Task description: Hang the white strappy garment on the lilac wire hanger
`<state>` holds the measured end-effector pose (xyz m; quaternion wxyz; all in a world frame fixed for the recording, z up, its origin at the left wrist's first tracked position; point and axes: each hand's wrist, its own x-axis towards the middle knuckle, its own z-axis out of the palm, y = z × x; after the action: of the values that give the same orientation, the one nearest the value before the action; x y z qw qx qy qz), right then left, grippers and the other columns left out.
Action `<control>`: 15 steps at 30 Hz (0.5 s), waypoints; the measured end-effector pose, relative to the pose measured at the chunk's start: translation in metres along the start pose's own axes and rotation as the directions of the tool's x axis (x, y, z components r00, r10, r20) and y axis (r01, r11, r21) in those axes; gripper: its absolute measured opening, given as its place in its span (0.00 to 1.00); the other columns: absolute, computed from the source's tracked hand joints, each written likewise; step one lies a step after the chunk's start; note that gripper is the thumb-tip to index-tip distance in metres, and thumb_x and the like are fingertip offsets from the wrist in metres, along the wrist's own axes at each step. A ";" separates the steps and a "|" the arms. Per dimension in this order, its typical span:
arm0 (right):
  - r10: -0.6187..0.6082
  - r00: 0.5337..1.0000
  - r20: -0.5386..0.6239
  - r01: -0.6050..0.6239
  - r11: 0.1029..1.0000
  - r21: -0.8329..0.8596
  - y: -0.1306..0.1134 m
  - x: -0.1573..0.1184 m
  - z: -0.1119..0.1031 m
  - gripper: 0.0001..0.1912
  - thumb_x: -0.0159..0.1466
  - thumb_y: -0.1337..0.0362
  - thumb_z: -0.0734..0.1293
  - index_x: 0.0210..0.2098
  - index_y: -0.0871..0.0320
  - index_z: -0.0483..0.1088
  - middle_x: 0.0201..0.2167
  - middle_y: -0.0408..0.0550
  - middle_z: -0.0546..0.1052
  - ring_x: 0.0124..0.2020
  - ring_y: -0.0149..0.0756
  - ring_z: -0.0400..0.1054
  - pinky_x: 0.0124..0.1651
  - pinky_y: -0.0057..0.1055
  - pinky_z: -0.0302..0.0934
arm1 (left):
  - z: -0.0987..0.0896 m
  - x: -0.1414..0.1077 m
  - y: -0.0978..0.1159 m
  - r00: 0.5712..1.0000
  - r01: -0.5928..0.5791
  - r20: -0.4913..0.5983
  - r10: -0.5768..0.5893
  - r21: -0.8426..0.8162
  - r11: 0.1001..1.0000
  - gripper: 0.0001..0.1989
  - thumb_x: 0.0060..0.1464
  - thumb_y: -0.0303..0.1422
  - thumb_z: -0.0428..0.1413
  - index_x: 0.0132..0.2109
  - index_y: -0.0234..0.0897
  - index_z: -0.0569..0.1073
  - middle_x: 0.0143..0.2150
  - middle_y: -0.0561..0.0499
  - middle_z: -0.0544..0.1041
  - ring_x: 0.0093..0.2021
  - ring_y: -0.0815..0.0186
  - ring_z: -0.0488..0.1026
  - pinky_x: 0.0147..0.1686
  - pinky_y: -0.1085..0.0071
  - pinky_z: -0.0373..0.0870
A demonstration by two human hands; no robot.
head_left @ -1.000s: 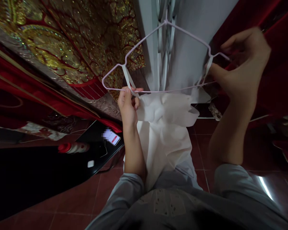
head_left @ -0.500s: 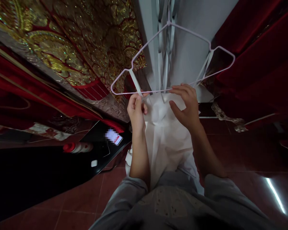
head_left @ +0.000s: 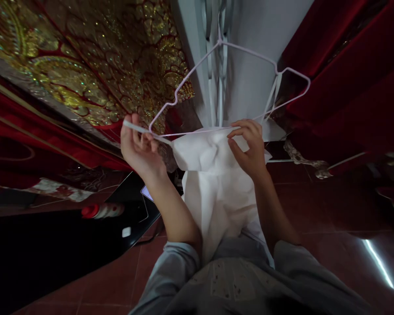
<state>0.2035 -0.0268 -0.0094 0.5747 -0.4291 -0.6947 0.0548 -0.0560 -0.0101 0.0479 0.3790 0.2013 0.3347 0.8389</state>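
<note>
From our head camera, we see a pale pink hanger (head_left: 219, 42) in front of us, with a white garment (head_left: 213, 175) just below it. Our left hand (head_left: 142, 151) holds one white strap (head_left: 136, 127), pulled out past the hanger's left end. Our right hand (head_left: 249, 146) has its fingertips by the bottom bar, but we cannot tell if it grips (the other strap (head_left: 276, 89) hangs on the hanger's right side). Shiny gold cloth (head_left: 118, 48) is on our left, above a black table (head_left: 52, 245).
</note>
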 end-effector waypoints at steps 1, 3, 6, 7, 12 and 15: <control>0.001 1.000 -0.003 -0.001 1.000 0.000 -0.002 -0.002 0.003 0.02 0.70 0.59 0.69 0.41 0.47 0.76 0.53 0.46 0.84 0.62 0.49 0.74 0.75 0.61 0.61 | -0.007 -0.004 -0.008 1.000 0.010 -0.006 -0.010 0.037 0.999 0.12 0.73 0.35 0.56 0.45 0.40 0.85 0.52 0.48 0.86 0.27 0.73 0.68 0.20 0.75 0.52; 0.000 1.000 -0.008 0.000 1.000 0.004 -0.008 -0.005 0.010 0.03 0.70 0.59 0.69 0.41 0.47 0.76 0.54 0.46 0.84 0.63 0.49 0.74 0.76 0.61 0.61 | -0.015 -0.017 -0.022 0.990 0.087 0.100 -0.100 0.125 0.988 0.09 0.67 0.39 0.63 0.45 0.40 0.83 0.50 0.46 0.86 0.26 0.74 0.68 0.20 0.76 0.51; -0.013 1.000 0.004 0.013 0.999 0.050 -0.016 -0.012 0.021 0.04 0.71 0.58 0.68 0.41 0.46 0.77 0.59 0.46 0.83 0.69 0.50 0.71 0.78 0.63 0.59 | -0.007 -0.041 -0.037 0.923 0.147 0.323 -0.210 0.208 0.967 0.18 0.63 0.50 0.67 0.44 0.38 0.81 0.49 0.42 0.86 0.23 0.73 0.65 0.18 0.75 0.49; -0.016 1.000 0.009 0.015 0.997 0.079 -0.017 -0.015 0.023 0.05 0.72 0.57 0.68 0.42 0.46 0.77 0.61 0.46 0.82 0.71 0.50 0.69 0.78 0.63 0.58 | -0.001 -0.048 -0.039 0.910 0.135 0.361 -0.204 0.206 0.969 0.19 0.63 0.51 0.67 0.42 0.39 0.80 0.47 0.43 0.86 0.22 0.73 0.65 0.18 0.74 0.50; 0.229 0.894 -0.386 -0.130 0.955 0.265 0.021 -0.027 0.015 0.15 0.73 0.47 0.67 0.54 0.44 0.75 0.58 0.50 0.79 0.64 0.52 0.73 0.67 0.62 0.69 | 0.024 -0.059 -0.039 0.921 0.065 0.375 -0.111 0.133 0.989 0.17 0.69 0.44 0.65 0.35 0.39 0.74 0.36 0.48 0.83 0.21 0.71 0.64 0.19 0.75 0.58; 0.358 0.841 -0.406 -0.231 0.916 0.330 0.046 -0.025 0.007 0.19 0.71 0.43 0.68 0.56 0.42 0.76 0.51 0.50 0.81 0.45 0.46 0.76 0.48 0.51 0.75 | 0.025 -0.060 -0.040 0.924 0.072 0.366 -0.114 0.128 0.989 0.16 0.70 0.40 0.64 0.34 0.40 0.74 0.35 0.48 0.83 0.21 0.71 0.63 0.18 0.74 0.57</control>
<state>0.2219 -0.0114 -0.0565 0.7591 -0.4505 -0.4505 0.1337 0.0172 -0.0269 0.0321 0.4630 0.3615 0.3124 0.7466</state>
